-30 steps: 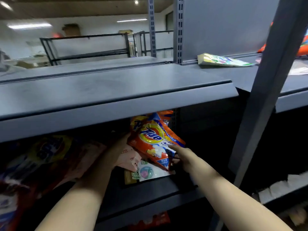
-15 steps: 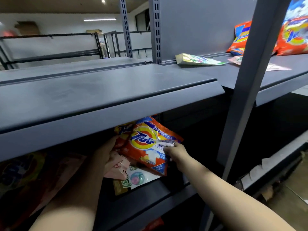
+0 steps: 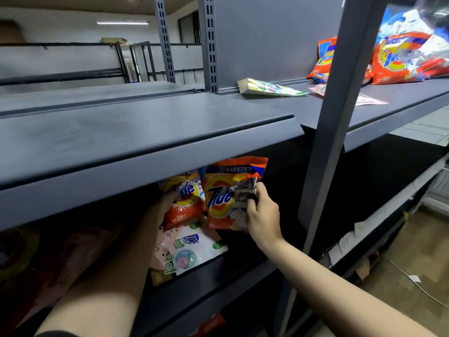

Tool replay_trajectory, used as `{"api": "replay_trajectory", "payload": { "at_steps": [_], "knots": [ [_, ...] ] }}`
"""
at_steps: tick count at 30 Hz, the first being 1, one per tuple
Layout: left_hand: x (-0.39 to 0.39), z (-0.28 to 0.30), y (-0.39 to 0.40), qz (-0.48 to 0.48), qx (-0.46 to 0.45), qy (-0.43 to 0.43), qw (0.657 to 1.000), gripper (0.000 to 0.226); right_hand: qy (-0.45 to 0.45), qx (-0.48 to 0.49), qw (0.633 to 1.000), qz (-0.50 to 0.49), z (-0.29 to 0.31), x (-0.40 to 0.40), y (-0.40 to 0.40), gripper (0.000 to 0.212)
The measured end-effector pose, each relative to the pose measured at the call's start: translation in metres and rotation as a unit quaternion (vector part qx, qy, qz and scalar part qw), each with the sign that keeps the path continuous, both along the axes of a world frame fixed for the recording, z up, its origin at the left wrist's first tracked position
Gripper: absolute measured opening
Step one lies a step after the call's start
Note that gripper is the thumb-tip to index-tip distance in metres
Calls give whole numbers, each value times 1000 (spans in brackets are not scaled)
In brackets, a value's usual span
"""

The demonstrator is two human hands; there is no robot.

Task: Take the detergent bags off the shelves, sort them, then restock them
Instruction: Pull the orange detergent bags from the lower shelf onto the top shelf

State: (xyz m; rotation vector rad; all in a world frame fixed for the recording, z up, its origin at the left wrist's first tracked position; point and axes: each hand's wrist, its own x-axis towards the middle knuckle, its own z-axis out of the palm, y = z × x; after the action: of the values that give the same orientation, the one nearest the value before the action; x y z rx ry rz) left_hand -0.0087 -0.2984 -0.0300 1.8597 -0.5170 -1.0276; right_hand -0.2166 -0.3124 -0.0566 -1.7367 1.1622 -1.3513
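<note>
Fingers (image 3: 252,203) of my right hand (image 3: 263,215) pinch 1 Tide bag (image 3: 223,198), now upright — left hand (image 3: 167,203) grips another (image 3: 184,200) — restocking proceeds.

Ceiling tube light (image 3: 122,22); dim lower shelf, edges blurred.

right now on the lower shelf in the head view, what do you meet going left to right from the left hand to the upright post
left hand → orange Tide bag it holds → second Tide bag → right hand gripping that bag's right edge → grey upright post
</note>
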Motion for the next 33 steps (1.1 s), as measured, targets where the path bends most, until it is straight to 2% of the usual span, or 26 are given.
{"api": "replay_trajectory", "payload": {
  "at_steps": [3, 5, 6, 8, 10, 12, 15, 19, 23, 26, 29, 33],
  "knots": [
    [-15, 8, -1, -21, -45, 21, 999, 44, 26, -17, 999, -10, 4, -6, 12, 25],
    [-28, 14, 8, -6, -87, 34, 996, 30, 52, -20, 998, -30, 8, -11, 21, 24],
    [-31, 15, 13, 22, -92, 27, 995, 26, 61, -25, 997, -38, 9, -15, 26, 21],
    [-29, 12, 22, 99, -79, -74, 989, 30, 82, -55, 993, -70, 9, -22, 35, 12],
    [-25, 7, 29, 198, -106, -95, 970, 38, 98, -98, 982, -126, 9, -30, 45, 11],
    [-29, 3, 40, 182, -156, -39, 970, 37, 97, -140, 970, -171, 9, -39, 51, 19],
    [-43, -3, 58, 141, -195, 58, 969, 25, 93, -166, 961, -199, 11, -58, 60, 18],
    [-71, -1, 80, 132, -209, 130, 960, 41, 74, -192, 950, -235, 13, -87, 65, 44],
    [-85, -7, 92, 168, -232, 95, 953, 37, 49, -193, 946, -256, 17, -114, 67, 36],
    [-106, 0, 105, 293, -247, 13, 924, 11, 30, -186, 947, -261, 23, -135, 66, 30],
    [-136, 16, 121, 381, -232, -53, 893, 24, 1, -180, 953, -244, 29, -158, 62, 39],
    [-171, 26, 135, 376, -289, 16, 880, 3, -13, -186, 958, -220, 38, -191, 59, 54]
  ]
}}
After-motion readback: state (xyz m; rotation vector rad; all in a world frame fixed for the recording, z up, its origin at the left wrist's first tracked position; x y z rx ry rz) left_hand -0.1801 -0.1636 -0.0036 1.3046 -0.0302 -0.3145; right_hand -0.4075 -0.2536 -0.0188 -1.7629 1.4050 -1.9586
